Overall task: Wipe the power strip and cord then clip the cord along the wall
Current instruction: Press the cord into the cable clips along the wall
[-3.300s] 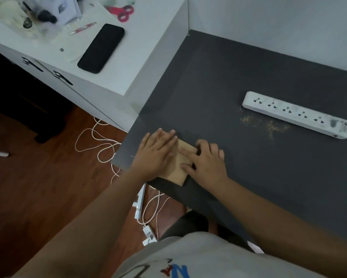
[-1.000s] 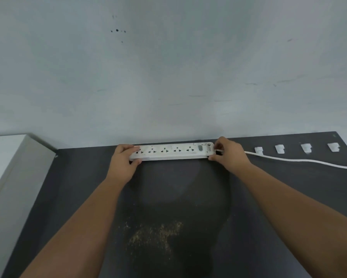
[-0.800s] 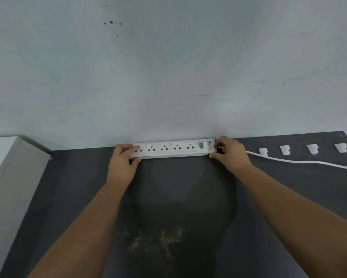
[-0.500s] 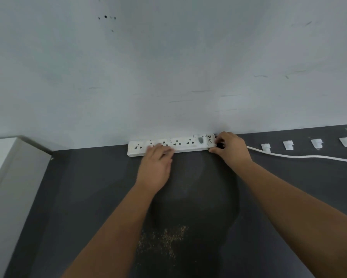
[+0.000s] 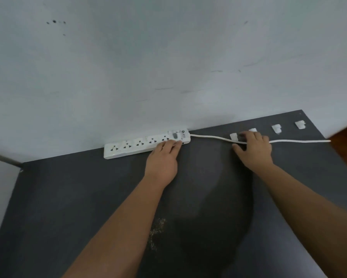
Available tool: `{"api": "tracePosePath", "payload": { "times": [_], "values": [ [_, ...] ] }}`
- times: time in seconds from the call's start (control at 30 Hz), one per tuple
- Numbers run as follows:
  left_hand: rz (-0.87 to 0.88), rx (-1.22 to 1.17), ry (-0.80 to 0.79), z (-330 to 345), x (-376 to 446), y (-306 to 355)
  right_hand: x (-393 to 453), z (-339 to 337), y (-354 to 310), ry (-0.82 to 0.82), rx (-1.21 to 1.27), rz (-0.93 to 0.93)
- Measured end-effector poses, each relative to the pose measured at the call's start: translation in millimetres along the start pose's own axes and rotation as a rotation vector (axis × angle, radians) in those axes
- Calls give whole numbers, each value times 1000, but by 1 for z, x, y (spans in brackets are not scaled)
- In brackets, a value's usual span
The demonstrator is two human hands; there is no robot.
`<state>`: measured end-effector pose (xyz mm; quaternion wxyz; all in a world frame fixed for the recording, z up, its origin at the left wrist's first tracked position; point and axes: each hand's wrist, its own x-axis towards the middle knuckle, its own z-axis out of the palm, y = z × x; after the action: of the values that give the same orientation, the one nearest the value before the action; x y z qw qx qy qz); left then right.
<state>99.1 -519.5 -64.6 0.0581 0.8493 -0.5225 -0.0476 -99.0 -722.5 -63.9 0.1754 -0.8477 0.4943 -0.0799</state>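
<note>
Your left hand (image 5: 163,155) lay flat with its fingers spread over the right end of the power strip (image 5: 144,144), holding nothing but pressing down on it, and it hid the strip's front edge there along with part of the last socket. The strip sat just above the middle of the frame, at the back of the dark tabletop (image 5: 72,197), with its long side against the pale wall (image 5: 168,57). Five sockets showed, then a grey switch, and beside it a round dark logo with small dark lettering too blurred to read with any certainty.

The white cord (image 5: 208,136) left the strip's right end, ran right across the tabletop and passed under your right hand (image 5: 252,146), where your thumb and fingers closed on it; how tightly you pinched it could not be told, since the hand covered the spot. Past the hand the cord went on to the right and ended at the tabletop's edge, its far end cut off from sight.

Four small white clips (image 5: 277,128) stood in a row along the back edge at the right of the frame; your fingers overlapped the first two, so whether the cord already sat in either was hidden. Some tan crumbs (image 5: 157,227) lay low in the middle, partly behind your left forearm.
</note>
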Motion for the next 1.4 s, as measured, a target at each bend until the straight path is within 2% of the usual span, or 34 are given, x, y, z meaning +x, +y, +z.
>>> {"api": "tracePosePath", "payload": {
  "times": [0.13,0.27,0.33,0.47,0.57,0.7,0.8,0.93,1.13,1.4],
  "values": [
    [-88,52,-73,-4,7,19,-4,-17,46,-98,-234,-108],
    [-137,52,-116,-12,13,27,-2,-25,57,-38,-348,9],
    [-170,36,-152,-16,14,31,6,-30,56,-73,-323,-14],
    [-233,11,-185,-24,18,41,20,-43,58,-176,-78,-81],
    [-257,17,-105,-23,28,58,26,-49,64,-221,-37,-140],
    [-169,-125,36,-19,53,108,28,-49,68,-197,-36,-254],
    [-124,-247,57,-21,81,140,28,-47,75,-181,-3,-337],
    [-111,-269,-48,-18,112,157,27,-41,82,-168,-28,-399],
    [-67,-289,-230,-10,134,163,22,-20,86,-97,5,-369],
    [25,-269,-314,-7,146,155,29,-11,85,24,80,-362]
  ]
}}
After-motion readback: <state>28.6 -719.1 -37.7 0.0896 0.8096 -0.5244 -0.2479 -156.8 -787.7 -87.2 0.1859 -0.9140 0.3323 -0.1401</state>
